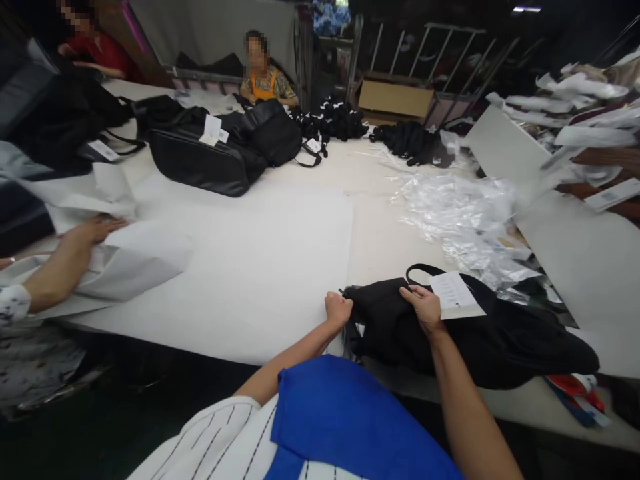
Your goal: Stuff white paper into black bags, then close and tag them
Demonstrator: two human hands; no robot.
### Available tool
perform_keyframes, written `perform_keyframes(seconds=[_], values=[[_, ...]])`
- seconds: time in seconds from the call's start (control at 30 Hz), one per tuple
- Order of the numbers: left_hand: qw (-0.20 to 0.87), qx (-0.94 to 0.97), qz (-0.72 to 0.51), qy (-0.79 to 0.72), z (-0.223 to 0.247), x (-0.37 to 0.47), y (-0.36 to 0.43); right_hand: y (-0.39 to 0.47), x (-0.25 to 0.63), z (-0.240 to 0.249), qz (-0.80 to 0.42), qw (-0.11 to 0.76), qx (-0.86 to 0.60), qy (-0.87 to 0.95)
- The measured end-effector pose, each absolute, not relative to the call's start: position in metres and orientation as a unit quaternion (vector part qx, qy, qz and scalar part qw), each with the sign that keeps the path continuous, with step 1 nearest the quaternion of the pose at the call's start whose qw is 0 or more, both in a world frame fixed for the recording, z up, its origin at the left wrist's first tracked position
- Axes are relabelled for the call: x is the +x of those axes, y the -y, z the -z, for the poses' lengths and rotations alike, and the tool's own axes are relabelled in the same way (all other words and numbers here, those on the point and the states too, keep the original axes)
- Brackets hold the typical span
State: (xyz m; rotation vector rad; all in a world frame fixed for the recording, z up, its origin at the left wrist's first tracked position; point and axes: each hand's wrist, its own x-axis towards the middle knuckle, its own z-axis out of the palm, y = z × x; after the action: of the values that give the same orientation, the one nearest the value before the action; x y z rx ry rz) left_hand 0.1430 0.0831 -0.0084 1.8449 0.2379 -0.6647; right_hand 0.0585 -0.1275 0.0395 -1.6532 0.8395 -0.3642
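A black fabric bag (500, 333) lies on its side along the table's near edge, with a thin black strap looped above it. My left hand (339, 309) is closed in a fist at the bag's left end, where a small dark pull or cord end sticks up. Over the upper edge of the bag, my right hand (424, 307) pinches the fabric between thumb and fingers. A white paper tag (454, 293) rests on the bag just right of that hand. What lies inside the left fist is mostly hidden; bag fabric meets it.
Several black bags (200, 157) lie at the back left of the white table (260, 267). Clear plastic bags (460, 207) are heaped at right. A co-worker's hand (100, 230) presses white paper (135, 257) at left. Another person (263, 83) sits behind, near a cardboard box (395, 99).
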Motion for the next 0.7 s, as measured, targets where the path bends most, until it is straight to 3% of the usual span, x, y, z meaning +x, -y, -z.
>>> perform_keyframes(seconds=[0.3, 0.7], values=[[0.522, 0.736, 0.42, -0.098, 0.024, 0.163, -0.089, 0.134, 0.081, -0.035, 0.1, 0.642, -0.667, -0.365], [0.499, 0.748, 0.437, -0.017, 0.01, 0.133, -0.091, 0.118, 0.083, -0.043, 0.06, 0.606, -0.723, -0.325]])
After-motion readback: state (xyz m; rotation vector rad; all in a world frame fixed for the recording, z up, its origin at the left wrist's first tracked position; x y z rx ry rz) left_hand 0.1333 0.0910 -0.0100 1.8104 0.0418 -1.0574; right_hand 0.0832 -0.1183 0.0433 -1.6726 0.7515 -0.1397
